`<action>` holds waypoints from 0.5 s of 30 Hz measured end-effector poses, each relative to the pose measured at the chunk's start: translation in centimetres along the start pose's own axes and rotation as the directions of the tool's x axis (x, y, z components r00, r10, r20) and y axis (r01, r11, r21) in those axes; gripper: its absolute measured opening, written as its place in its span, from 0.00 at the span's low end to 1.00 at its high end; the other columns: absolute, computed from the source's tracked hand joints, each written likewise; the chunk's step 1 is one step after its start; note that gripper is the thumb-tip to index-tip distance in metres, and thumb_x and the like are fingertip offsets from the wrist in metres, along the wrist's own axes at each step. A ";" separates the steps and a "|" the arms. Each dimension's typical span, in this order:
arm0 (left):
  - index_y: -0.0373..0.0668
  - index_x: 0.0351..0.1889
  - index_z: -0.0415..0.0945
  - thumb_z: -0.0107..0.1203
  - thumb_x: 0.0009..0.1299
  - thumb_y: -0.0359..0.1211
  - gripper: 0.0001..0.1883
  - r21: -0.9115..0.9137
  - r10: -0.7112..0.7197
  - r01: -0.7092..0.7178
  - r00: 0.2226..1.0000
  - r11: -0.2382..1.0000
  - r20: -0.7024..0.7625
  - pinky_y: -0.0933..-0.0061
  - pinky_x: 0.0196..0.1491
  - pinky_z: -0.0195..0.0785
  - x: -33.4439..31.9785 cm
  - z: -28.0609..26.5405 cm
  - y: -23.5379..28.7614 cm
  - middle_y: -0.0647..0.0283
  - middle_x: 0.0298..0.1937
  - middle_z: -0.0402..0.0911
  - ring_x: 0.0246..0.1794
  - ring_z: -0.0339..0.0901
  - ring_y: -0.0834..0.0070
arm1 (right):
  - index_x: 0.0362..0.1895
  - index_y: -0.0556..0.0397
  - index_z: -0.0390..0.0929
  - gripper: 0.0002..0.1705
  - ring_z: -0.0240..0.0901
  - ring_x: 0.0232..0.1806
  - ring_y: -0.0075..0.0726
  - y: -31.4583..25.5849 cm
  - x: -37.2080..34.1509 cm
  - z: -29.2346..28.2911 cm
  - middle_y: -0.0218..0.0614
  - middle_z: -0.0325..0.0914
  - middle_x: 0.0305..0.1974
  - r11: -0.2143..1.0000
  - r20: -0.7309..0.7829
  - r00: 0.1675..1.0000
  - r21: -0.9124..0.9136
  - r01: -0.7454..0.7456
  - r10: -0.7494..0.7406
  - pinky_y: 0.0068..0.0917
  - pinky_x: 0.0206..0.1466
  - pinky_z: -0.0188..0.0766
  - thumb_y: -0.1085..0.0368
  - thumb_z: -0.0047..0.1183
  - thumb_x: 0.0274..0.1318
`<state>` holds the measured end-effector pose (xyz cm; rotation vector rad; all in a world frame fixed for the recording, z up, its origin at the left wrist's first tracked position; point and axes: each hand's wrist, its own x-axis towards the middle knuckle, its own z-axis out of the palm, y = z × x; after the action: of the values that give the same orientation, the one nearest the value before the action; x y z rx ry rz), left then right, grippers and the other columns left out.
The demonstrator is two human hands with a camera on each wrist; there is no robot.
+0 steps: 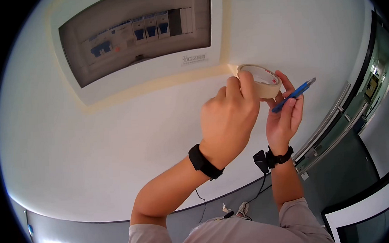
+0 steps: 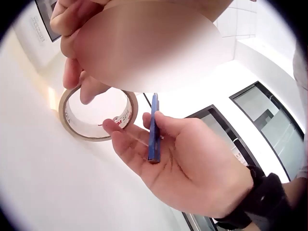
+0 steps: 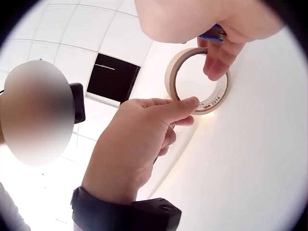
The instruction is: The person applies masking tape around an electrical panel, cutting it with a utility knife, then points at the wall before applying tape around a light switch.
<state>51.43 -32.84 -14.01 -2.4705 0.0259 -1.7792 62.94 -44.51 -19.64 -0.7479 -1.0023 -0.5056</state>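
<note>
My left hand [image 1: 229, 115] pinches the near rim of a cream masking tape roll [image 1: 270, 90], its thumb on the rim in the right wrist view. Between thumb and fingers of my right hand [image 1: 286, 116] lies a blue utility knife [image 1: 296, 93], its tip pointing up and away from the roll. Right fingertips touch the roll [image 2: 72, 127] at its ring in the left wrist view, and some reach into its hole in the right wrist view. A pale tape strip [image 1: 157, 83] runs along the panel box's lower edge towards the roll; my left fingers hide part of its end.
A white breaker box [image 1: 150, 77] with a dark clear cover is set in the white wall [image 1: 129, 138], with tape along its sides too. Glass doors with metal handles [image 1: 335, 114] stand at the right. Thin cables [image 1: 262, 190] hang below my wrists, near a shoe.
</note>
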 end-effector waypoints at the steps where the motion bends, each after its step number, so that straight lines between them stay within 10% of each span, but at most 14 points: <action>1: 0.30 0.56 0.77 0.67 0.61 0.30 0.25 0.048 0.010 -0.008 0.999 0.999 -0.042 0.79 0.21 0.72 0.1 -0.1 0.3 0.64 0.36 0.76 0.26 0.78 0.78 | 0.52 0.54 0.65 0.17 0.83 0.61 0.50 0.0 0.0 0.2 0.60 0.65 0.77 1.000 0.003 1.000 0.003 0.004 -0.004 0.47 0.56 0.88 0.53 0.40 0.87; 15: 0.26 0.58 0.78 0.66 0.58 0.26 0.27 -0.134 0.213 -0.222 0.974 0.966 -0.077 0.74 0.31 0.79 -0.2 0.4 2.2 0.55 0.51 0.74 0.41 0.79 0.67 | 0.55 0.55 0.69 0.17 0.81 0.45 0.24 0.5 -3.7 -0.5 0.46 0.78 0.62 0.949 -0.224 0.974 -0.298 -0.099 0.031 0.23 0.45 0.79 0.53 0.42 0.87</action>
<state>51.86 -34.94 -14.54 -2.3920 0.4260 -1.8159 61.88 -44.38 -23.29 -0.9785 -0.6987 -0.6801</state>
